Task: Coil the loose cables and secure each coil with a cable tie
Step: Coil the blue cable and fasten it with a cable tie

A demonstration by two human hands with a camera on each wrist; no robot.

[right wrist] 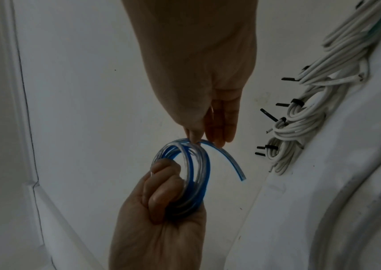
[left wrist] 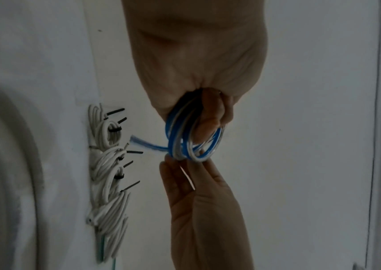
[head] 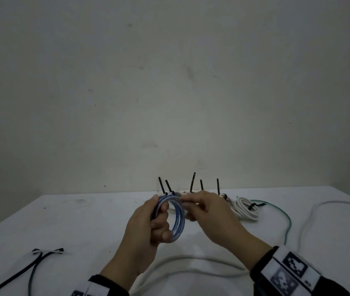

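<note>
Tied coils (head: 247, 208) are lying along the table's (head: 97, 221) far edge. A loose cable (head: 191, 258) is trailing along the near edge. Two cable ends (head: 48, 251) are resting toward the near left corner.

A white table (head: 84, 221) carries tied white cable coils (head: 247, 208), a green cable (head: 287, 218), black cables (head: 31, 265) and a loose white cable (head: 191, 261).

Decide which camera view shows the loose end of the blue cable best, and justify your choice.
The right wrist view: the loose end curves clear of the blue coil against the pale table. The left wrist view shows it blurred; the head view hides it behind the right hand.
</note>
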